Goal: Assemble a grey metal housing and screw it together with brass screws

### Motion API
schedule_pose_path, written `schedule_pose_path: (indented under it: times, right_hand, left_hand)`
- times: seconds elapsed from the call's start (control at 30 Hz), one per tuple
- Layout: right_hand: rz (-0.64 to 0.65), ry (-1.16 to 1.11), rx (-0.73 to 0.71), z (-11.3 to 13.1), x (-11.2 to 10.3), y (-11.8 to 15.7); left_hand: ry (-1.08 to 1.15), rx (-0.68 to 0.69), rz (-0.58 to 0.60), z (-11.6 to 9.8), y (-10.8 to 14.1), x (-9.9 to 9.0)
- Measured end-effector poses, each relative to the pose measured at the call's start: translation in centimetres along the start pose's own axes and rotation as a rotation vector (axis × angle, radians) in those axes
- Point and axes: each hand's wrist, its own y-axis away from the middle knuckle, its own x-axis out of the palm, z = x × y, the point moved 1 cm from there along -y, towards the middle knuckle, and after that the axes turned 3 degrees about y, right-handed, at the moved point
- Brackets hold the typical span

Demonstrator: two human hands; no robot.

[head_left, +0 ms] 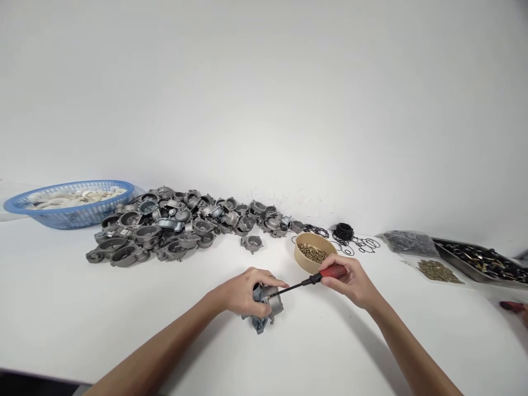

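Grey metal housing (267, 308) clamped in left hand (241, 292); right hand (350, 280) grips the red screwdriver (307, 281). Slanted, its tip could slip toward those fingers (275, 284).

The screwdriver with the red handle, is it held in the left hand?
No, the right hand grips the screwdriver, while the left hand holds the metal part.

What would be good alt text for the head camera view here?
The left hand grips a grey metal part on a white table while the right hand drives a red-handled screwdriver into it. Behind lie a pile of metal castings, a bowl of screws and a blue basket.
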Motion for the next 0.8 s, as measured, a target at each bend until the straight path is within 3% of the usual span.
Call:
schedule_pose_path:
  times: [0.3, 0.53, 0.8]
  right_hand:
    - [0.065, -0.177, 0.320, 0.3, 0.7, -0.3]
    - [0.063, -0.133, -0.021, -0.4, -0.1, 0.2]
    - [-0.004, -0.087, 0.018, -0.4, 1.0, 0.2]
  left_hand:
    - [-0.188, -0.096, -0.021, -1.2, 0.5, 0.1]
    - [-0.142, -0.064, -0.003, -1.0, 0.4, -0.3]
    - [-0.108, -0.022, -0.047, -0.2, 0.7, -0.1]
